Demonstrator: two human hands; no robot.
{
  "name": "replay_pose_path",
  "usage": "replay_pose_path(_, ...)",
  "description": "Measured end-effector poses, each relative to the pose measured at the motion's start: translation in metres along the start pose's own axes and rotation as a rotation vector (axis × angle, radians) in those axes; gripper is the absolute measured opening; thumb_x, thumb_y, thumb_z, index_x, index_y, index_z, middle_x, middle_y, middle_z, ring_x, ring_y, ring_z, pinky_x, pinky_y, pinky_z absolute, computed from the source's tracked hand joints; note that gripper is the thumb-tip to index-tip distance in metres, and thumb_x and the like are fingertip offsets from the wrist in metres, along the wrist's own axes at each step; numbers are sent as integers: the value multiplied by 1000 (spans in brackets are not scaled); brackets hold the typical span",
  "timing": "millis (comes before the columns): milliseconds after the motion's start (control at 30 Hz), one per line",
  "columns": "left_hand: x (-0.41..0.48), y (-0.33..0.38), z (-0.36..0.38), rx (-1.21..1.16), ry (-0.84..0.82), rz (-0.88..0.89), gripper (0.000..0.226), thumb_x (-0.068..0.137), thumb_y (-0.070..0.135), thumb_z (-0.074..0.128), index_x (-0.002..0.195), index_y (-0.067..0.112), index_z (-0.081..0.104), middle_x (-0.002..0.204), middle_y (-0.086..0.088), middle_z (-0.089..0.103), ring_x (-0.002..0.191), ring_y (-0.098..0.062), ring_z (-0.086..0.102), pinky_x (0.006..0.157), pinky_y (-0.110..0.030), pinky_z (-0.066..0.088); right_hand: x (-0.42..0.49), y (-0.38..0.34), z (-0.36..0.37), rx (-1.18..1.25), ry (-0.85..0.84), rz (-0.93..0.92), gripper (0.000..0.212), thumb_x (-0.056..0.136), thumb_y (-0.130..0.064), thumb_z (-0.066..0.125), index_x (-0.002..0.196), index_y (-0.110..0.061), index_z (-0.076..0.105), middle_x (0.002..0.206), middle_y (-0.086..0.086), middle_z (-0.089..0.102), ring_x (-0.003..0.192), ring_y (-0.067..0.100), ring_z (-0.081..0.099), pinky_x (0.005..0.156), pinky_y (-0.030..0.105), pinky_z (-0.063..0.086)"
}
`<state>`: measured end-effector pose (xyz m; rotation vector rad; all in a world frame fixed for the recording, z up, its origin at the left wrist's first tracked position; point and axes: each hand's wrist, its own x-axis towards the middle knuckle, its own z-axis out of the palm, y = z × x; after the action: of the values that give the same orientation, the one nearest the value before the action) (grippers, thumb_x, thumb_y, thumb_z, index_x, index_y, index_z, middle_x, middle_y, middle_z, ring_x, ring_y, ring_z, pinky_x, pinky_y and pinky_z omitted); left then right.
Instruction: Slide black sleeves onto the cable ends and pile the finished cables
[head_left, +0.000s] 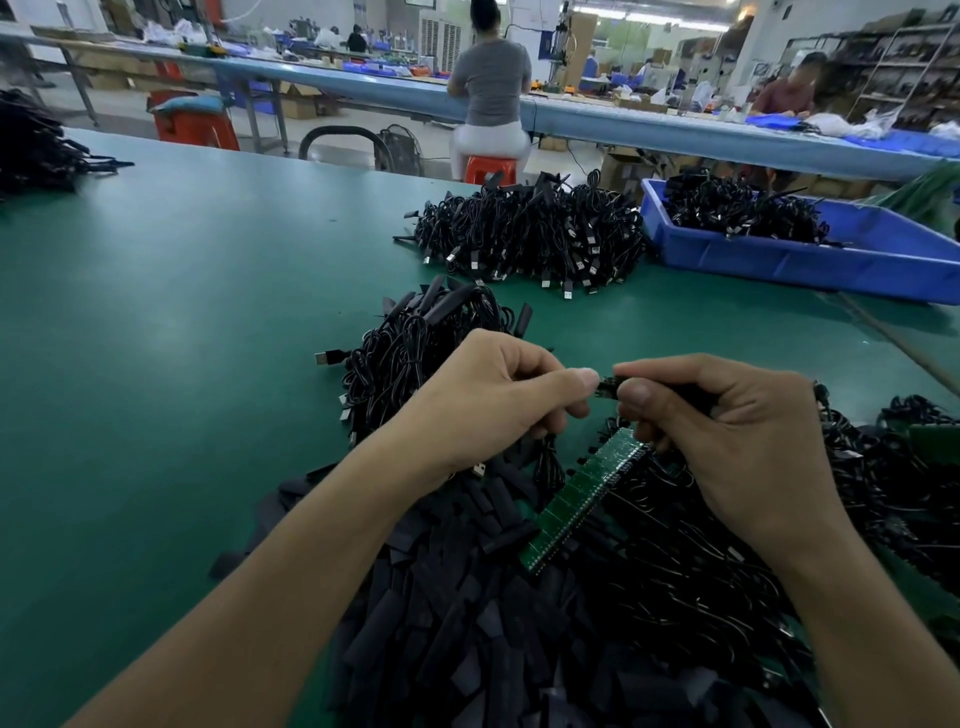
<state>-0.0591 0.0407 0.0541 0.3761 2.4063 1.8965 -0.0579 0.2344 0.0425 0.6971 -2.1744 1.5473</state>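
Observation:
My left hand (498, 395) and my right hand (727, 436) meet above the green table. Between their fingertips sits a small cable end with a black sleeve (607, 388). The right hand pinches the sleeve with thumb and forefinger. My left hand's thumb touches the tip, and its curled fingers hold a cable (548, 457) that hangs below. A heap of loose black sleeves (467, 613) lies under my forearms. Behind my left hand lies a pile of black cables (415, 353). More cables joined to a green circuit strip (582, 504) lie at the right.
A larger cable pile (530, 234) lies farther back. A blue bin (810, 260) with cables stands at the back right. Another dark heap (36, 145) sits at the far left edge. Bare green tabletop (182, 312) spreads to the left. People sit at a bench behind.

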Motion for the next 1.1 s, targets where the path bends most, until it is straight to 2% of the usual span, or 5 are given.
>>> replay_pose_path(367,0,0,0,-56,-21,-36,33,94,31,67,62,26,75,68,1,71,60,-3,59,61,-13,48,0,0,-3,-57,-18,-28,25,78,-37,73,103,-38,72,84,-23,74,70,0,69,66,9,52)
replay_pose_path(567,3,-6,2,26,62,-9,31,92,39,68,70,19,73,60,4,68,60,-12,58,60,-24,47,1,0,-1,-2,23,-17,20,75,-36,74,95,-34,73,82,-12,75,67,9,70,65,14,53)
replay_pose_path(800,4,-8,3,-58,72,51,25,90,30,72,68,19,70,59,6,67,54,-1,58,56,-12,46,0,-4,1,-17,-21,-24,25,73,-31,76,97,-34,72,88,-21,75,76,2,72,70,11,54)
replay_pose_path(967,4,-11,2,111,108,47,31,89,46,69,71,21,74,63,5,72,59,-11,64,57,-27,51,-1,0,3,-23,11,-10,21,77,-26,75,98,-27,73,83,-14,76,68,7,72,65,14,55)
replay_pose_path(1100,2,-9,2,116,75,88,27,94,40,67,77,22,77,66,5,72,62,-14,64,66,-39,56,-1,3,3,-17,28,-4,18,78,-26,75,96,-27,74,80,-10,76,66,9,72,64,15,55)
